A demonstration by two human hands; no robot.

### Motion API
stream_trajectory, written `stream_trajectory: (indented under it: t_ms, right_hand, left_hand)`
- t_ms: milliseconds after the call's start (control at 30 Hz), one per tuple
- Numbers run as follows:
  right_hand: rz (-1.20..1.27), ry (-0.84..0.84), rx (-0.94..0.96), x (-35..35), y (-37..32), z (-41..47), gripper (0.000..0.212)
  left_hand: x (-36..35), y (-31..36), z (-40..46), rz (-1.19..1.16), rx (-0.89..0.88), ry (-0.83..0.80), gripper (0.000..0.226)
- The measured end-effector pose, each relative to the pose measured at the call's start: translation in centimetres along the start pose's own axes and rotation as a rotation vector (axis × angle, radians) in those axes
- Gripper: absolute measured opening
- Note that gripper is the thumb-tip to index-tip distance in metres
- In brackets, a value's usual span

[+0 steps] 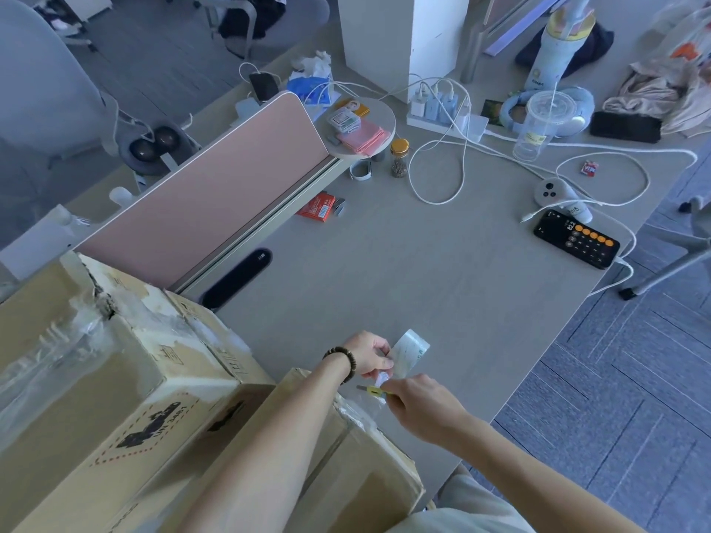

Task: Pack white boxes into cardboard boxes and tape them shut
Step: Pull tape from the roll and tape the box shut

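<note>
Two worn cardboard boxes sit at the near left of the desk: a large one [96, 378] with torn tape on top, and a lower one [346, 467] right in front of me. My left hand [367, 355], with a bead bracelet at the wrist, grips a roll of clear tape [411, 350] just past the lower box's far corner. A stretch of clear tape runs from the roll down to that corner. My right hand [419, 405] is closed on a small yellow utility knife [375, 391], its blade pointing left at the tape. No white boxes are visible.
A pink divider panel [215, 194] runs along the left. Farther back lie a black phone [577, 240] showing a calculator, white cables [442, 167], a power strip [446, 113], a plastic cup [538, 125], a jar [399, 157] and a red packet [319, 207]. The desk's right edge drops to blue carpet.
</note>
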State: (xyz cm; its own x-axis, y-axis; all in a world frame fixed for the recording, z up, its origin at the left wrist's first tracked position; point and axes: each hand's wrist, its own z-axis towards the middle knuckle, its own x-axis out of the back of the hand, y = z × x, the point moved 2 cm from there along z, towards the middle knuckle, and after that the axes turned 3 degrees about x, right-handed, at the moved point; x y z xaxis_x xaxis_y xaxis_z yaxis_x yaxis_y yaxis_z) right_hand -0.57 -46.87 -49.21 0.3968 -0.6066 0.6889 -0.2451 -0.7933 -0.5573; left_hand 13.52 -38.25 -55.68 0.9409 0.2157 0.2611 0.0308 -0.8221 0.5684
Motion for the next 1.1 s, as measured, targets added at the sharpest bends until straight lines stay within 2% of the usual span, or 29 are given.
stream_trajectory:
  t_ms: [233, 633, 933, 1100]
  right_hand:
    - [0.007, 0.014, -0.027, -0.4, 1.1, -0.8, 0.026]
    - [-0.003, -0.018, -0.058, -0.9, 2.3, -0.9, 0.029]
    - [-0.016, -0.095, -0.105, -0.5, 3.6, -1.4, 0.030]
    - [0.090, -0.181, -0.201, 1.5, 5.4, -1.3, 0.014]
  left_hand:
    - [-0.1, 0.0, -0.1, 0.005, 0.008, 0.000, 0.003]
    - [-0.1, -0.1, -0.2, -0.007, 0.030, 0.009, 0.012]
    - [-0.1, 0.0, -0.1, -0.024, 0.036, 0.018, 0.012]
    - [-0.1, 0.2, -0.3, -0.019, 0.033, 0.033, 0.007]
